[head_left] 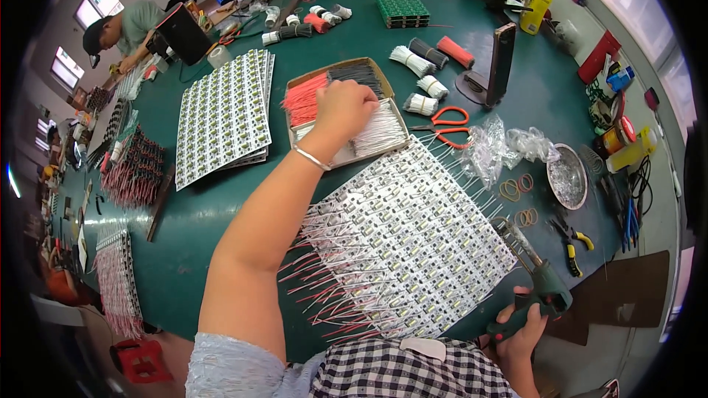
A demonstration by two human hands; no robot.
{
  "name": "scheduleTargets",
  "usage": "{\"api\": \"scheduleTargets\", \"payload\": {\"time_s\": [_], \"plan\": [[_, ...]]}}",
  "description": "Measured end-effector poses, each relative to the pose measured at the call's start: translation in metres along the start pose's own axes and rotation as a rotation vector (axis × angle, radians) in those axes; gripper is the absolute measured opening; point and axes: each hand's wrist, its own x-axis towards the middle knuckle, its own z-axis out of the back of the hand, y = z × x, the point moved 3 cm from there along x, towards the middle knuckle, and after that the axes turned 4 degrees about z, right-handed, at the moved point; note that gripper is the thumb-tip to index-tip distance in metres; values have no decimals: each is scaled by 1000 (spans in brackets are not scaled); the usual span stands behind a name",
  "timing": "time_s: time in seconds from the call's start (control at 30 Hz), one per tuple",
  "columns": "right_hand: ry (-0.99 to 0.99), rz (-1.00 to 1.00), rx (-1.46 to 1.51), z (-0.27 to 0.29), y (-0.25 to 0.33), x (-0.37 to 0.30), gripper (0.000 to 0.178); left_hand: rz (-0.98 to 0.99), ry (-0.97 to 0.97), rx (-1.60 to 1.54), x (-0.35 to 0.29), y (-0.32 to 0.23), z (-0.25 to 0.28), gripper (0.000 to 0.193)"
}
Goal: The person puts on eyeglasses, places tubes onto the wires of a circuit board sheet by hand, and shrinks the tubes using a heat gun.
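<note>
My left hand reaches into an open cardboard box of cut wires, its fingers curled down; the fingertips are hidden, so what they pinch is unclear. Around it lie red wires, black wires and white wires. At the lower right my right hand grips a green soldering gun by its handle, its metal tip pointing toward the board. Between my hands lies a white circuit board panel with many small components; red and white wires stick out along its left side.
A stack of white panels stands left of the box. Orange-handled scissors, clear plastic film, a round metal dish and pliers lie to the right. A propped phone stands beyond. Co-workers sit at the far side.
</note>
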Motion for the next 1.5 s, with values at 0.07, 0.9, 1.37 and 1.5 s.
{"api": "scheduleTargets", "payload": {"time_s": [0.07, 0.9, 1.37, 1.5], "plan": [[-5, 6, 28, 1, -2, 0, 41, -37, -87, -55, 8, 18, 3, 10], [26, 8, 31, 7, -7, -1, 44, 184, 176, 93, 34, 98, 27, 18], [29, -4, 23, 8, -11, 3, 46, 67, -16, 230, 27, 93, 19, 13], [8, -16, 1, 5, -9, 3, 47, 55, 8, 403, 27, 84, 20, 12]]}}
